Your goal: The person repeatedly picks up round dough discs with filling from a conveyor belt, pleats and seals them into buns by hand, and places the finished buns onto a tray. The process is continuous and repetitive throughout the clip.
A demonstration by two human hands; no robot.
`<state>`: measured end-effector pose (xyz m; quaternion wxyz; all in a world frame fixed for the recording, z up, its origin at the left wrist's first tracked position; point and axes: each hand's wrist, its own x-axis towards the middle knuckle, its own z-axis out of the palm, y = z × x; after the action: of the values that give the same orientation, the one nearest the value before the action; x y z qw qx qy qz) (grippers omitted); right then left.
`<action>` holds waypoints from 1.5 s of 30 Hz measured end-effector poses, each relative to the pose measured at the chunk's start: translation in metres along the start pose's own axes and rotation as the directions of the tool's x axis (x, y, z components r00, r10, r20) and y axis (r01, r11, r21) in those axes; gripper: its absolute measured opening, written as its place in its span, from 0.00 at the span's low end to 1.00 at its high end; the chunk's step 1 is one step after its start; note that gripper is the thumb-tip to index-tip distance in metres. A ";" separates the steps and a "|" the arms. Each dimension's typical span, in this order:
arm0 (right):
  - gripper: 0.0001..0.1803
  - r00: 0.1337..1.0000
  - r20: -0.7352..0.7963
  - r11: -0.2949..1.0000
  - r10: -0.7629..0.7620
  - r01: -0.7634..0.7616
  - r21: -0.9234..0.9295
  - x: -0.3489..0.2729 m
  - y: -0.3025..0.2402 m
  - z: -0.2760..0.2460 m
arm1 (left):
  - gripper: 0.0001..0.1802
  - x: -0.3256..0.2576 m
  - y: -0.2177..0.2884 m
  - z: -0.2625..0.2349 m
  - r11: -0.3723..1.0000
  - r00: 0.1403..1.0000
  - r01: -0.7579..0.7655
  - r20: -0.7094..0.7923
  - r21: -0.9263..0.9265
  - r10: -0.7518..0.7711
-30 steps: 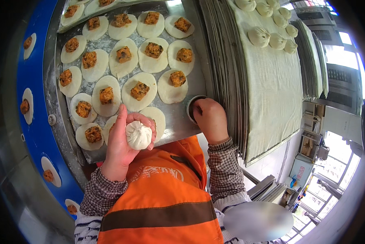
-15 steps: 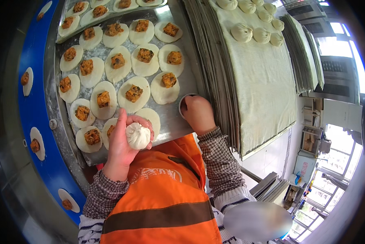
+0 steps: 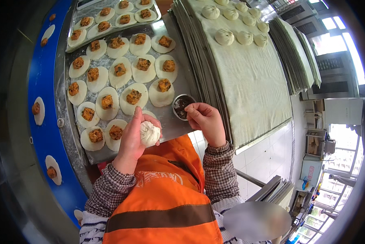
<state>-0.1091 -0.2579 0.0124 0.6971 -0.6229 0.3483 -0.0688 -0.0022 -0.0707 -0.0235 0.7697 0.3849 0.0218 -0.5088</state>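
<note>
1 bun (image 3: pixel 150 135) in L hand (image 3: pixel 133 139)

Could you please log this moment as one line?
left hand: holding bun; right hand: at bowl rim; counter: dough rounds with filling; mat: more buns

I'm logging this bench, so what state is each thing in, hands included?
Held bun: pleated, apparently closed
Left hand: cupped around the held bun
Small metal bowl: uncovered, dark contents inside
Right hand: pinched over the bowl's edge; whether it holds anything is unclear
Dough discs: flat, unfolded, topped with filling
Blue belt: carrying more topped discs
Buns on the ribbed mat: pleated, upright
</note>
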 end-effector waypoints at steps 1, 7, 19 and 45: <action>0.08 1.000 -0.016 0.997 -0.012 0.013 0.074 -0.004 0.003 0.000 | 0.34 -0.001 0.000 0.001 1.000 1.000 -0.009 0.008 0.007 0.009; 0.11 0.872 0.091 0.444 -0.481 0.332 -0.833 -0.009 0.043 0.002 | 0.33 -0.004 -0.007 0.001 1.000 1.000 0.015 -0.017 -0.002 -0.015; 0.09 0.932 0.217 0.442 -0.289 0.331 -0.834 0.023 0.038 0.003 | 0.33 -0.002 -0.006 -0.012 0.999 0.999 0.029 -0.034 -0.023 -0.030; 0.11 0.675 0.352 0.453 -0.649 0.714 -0.534 -0.056 -0.029 0.038 | 0.32 -0.003 -0.006 0.030 0.974 0.996 -0.085 -0.005 0.210 0.088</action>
<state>-0.1198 -0.2036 0.0611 0.3727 -0.9075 0.0364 -0.1902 -0.0189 -0.0878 -0.0047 0.7461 0.4681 -0.0431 -0.4716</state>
